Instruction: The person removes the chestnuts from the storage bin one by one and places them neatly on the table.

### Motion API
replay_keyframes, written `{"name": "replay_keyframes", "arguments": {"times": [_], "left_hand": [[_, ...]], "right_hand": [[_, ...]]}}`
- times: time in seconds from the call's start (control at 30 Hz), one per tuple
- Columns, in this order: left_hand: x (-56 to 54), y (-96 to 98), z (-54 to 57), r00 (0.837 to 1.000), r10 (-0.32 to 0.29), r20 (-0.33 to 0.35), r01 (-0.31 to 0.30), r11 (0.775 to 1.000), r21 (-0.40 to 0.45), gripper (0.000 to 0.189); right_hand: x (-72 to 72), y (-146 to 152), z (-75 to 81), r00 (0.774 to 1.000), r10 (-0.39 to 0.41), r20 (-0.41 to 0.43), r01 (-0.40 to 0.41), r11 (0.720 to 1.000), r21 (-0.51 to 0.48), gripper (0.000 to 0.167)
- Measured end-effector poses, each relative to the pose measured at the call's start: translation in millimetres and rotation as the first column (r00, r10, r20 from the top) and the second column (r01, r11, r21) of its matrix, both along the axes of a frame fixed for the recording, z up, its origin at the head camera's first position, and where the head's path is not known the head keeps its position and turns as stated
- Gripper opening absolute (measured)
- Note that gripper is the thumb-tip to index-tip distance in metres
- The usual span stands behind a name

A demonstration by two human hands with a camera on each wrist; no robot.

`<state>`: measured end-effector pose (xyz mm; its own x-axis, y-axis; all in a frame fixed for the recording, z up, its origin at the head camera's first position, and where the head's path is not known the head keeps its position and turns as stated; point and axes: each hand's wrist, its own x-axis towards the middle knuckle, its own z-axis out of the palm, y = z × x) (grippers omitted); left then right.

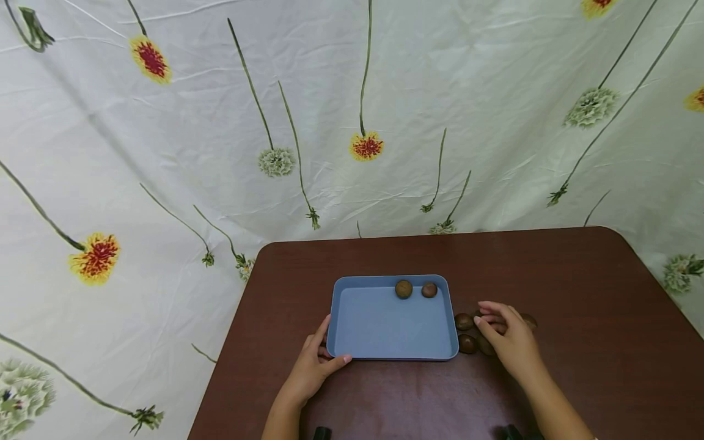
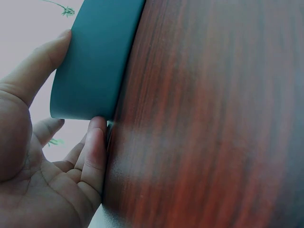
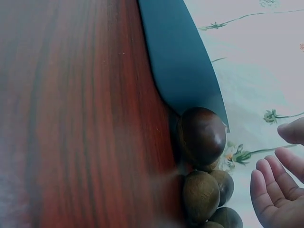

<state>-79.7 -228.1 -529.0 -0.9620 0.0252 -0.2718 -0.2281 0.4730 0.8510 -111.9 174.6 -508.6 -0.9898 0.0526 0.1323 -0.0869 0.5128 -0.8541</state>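
A shallow blue tray (image 1: 379,327) lies on the table, with two brown chestnut-like nuts, one nut (image 1: 404,289) and a smaller nut (image 1: 429,289), near its far edge. My left hand (image 1: 309,371) holds the tray's near left corner, thumb at the front wall and fingers along the left side. Over a cluster of several more nuts (image 1: 467,343) right of the tray hovers my right hand (image 1: 511,339), its fingers apart from the thumb and holding nothing. In the right wrist view, a glossy dark nut (image 3: 202,135) sits by the tray's corner, and the right hand (image 3: 285,185) is beside the cluster.
The reddish-brown wooden table (image 1: 594,293) has rounded far corners. Behind it hangs a white cloth (image 1: 495,91) printed with flowers. Two small black objects show at the bottom edge of the head view, one black object (image 1: 322,433) near the left forearm.
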Motion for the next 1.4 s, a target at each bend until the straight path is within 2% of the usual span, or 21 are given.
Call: {"name": "replay_keyframes", "arguments": {"times": [0.3, 0.7, 0.97, 1.4], "left_hand": [[0.4, -0.3, -0.3, 1.000, -0.012, -0.005, 0.012, 1.000, -0.016, 0.106], [-0.1, -0.6, -1.6, 1.000, -0.015, -0.012, 0.015, 1.000, -0.013, 0.106], [-0.4, -0.5, -1.7, 1.000, -0.012, -0.010, 0.012, 1.000, -0.008, 0.106], [0.3, -0.2, -0.8, 1.000, -0.014, -0.009, 0.014, 1.000, -0.012, 0.105]], "right_hand": [[-15.7, -9.5, 1.9, 0.998, 0.050, 0.045, -0.049, 0.999, -0.015, 0.035], [-37.9, -26.0, 0.3, 0.993, 0.113, 0.040, -0.113, 0.994, -0.004, 0.033], [-53.2, -36.8, -0.5, 0.986, 0.132, 0.098, -0.131, 0.991, -0.015, 0.034], [-68.5, -50.9, -3.8, 0.983, 0.140, 0.120, -0.151, 0.985, 0.086, 0.032]]}}
